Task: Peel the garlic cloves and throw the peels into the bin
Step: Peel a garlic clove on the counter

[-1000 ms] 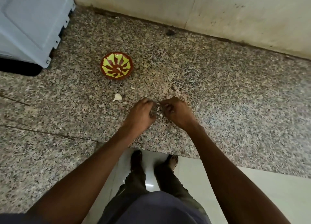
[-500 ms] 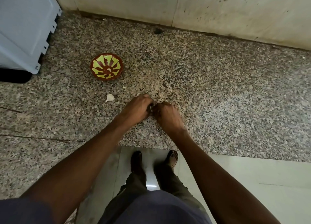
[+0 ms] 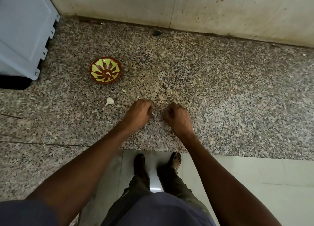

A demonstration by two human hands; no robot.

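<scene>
Separating now: the left hand (image 3: 138, 112) and right hand (image 3: 176, 118) sit a little apart over the granite counter (image 3: 237, 98), near its front edge, where half a second ago their fingertips met at one spot. The split reads as a pull, skin torn off a clove.

Left hand: fingers curled under, a small pale scrap (image 3: 153, 113) showing at its fingertips. Likely peel or the tip of the clove being worked; too small to tell which. Grip clenched around it.

Right hand: fingers curled into a loose fist, knuckles up. Whether it pinches a strip of peel or nothing at all, I cannot tell; the fingertips are turned down and hidden.

One unpeeled-looking garlic clove (image 3: 110, 101) lies on the counter left of the left hand, between it and the painted bowl (image 3: 105, 70). The bowl stands further back toward the left end; a pale piece (image 3: 108, 73) lies in its middle, perhaps a finished clove. A tiny white fragment (image 3: 124, 90) lies on the stone between bowl and hands.

A pale blue-grey appliance (image 3: 25, 30) occupies the back left corner. No bin in view.

Judgement: the task is mid-way. The clove in hand is being stripped, at least one more waits, and loose peel on the counter has yet to be gathered. The speckled granite hides pale scraps well, so peel could be missed at clean-up.
</scene>
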